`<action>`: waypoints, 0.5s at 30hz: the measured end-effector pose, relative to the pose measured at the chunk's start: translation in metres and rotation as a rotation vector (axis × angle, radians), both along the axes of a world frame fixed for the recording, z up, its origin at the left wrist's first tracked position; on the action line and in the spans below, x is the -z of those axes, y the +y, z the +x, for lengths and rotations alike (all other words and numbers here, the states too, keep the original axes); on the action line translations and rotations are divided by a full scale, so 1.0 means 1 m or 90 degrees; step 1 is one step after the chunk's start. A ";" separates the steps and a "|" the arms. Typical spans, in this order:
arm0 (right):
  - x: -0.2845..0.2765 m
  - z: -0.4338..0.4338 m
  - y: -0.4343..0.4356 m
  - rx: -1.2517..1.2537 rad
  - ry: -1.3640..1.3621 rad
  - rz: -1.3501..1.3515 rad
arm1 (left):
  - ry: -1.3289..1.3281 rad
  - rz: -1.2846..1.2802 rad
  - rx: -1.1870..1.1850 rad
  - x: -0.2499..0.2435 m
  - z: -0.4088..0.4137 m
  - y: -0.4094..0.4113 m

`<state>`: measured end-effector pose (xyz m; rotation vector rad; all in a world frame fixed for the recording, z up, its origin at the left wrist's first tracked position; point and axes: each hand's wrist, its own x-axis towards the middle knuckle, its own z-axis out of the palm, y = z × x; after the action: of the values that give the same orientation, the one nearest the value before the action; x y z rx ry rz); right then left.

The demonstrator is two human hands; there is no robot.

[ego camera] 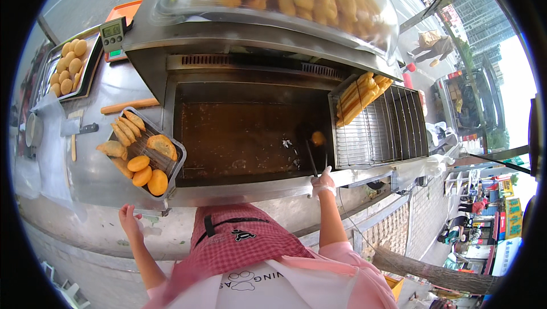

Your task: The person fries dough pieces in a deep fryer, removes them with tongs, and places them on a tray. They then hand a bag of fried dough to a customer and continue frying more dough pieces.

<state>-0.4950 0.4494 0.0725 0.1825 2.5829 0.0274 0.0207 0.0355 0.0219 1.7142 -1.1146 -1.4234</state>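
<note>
My right hand, in a clear plastic glove, grips a pair of dark tongs over the right end of the fryer's oil vat. A small golden fried piece shows by the tong tips; whether they pinch it is unclear. Dark oil fills the vat, with pale crumbs on it. My left hand hangs in front of the counter with its fingers loosely apart and nothing visible in it. Nearest to it is a metal tray holding several fried dumplings and oval golden cakes.
Fried dough sticks lean on a wire draining rack right of the vat. A clear cover over more dough sticks stands behind. On the left are a cleaver, a rolling pin, a digital timer and a tray of round balls.
</note>
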 end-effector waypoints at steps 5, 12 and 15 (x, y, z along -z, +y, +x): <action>-0.003 -0.032 -0.027 0.048 -0.072 0.008 | -0.032 -0.002 -0.002 -0.007 0.010 0.006; 0.035 -0.057 -0.004 -0.013 0.005 -0.014 | -0.040 0.024 -0.005 -0.011 0.005 0.010; 0.035 -0.055 0.020 -0.090 -0.003 -0.229 | -0.035 0.025 -0.009 -0.004 0.006 0.011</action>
<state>-0.5503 0.4692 0.0376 -0.1340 2.5402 -0.3812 0.0265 0.0463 0.0255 1.7940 -1.1088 -1.4065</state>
